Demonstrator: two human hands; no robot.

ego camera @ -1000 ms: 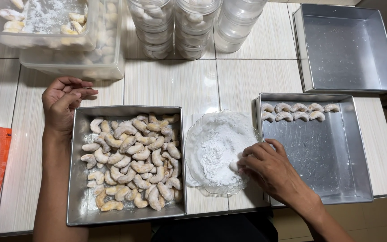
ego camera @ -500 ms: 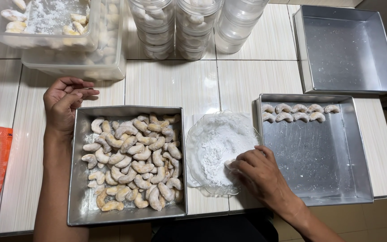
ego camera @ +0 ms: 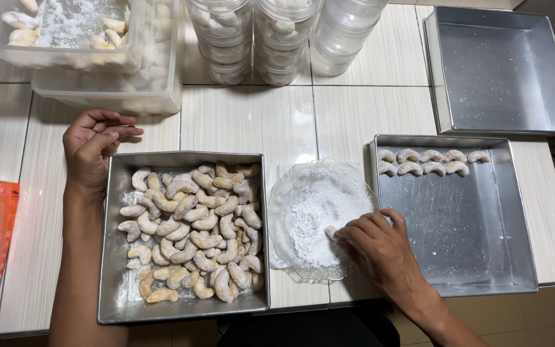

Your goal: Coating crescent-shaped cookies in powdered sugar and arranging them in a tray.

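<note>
We look down on a pale striped surface (ego camera: 252, 122), and our right hand (ego camera: 380, 254) is down in the glass dish of white powdered sugar (ego camera: 313, 218), fingertips pinched around one small crescent cookie (ego camera: 331, 232) that is half buried in the sugar. Only its pale end shows, so we cannot tell its long axis for sure. Just to the right of that hand, touching distance, sits the nearly bare metal tray (ego camera: 457, 257), with a short double row of sugared crescents (ego camera: 428, 160) lined up along its far edge, up and to the right of the hand. The plain crescents lie heaped in the metal pan (ego camera: 114, 283) on the other side of the dish. Our left hand (ego camera: 94, 144) rests on the surface at that pan's far left corner, fingers loosely curled, holding nothing. At the back stand clear jars (ego camera: 277, 38) and plastic tubs (ego camera: 110, 71), cut off by the frame, their contents hazy.
</note>
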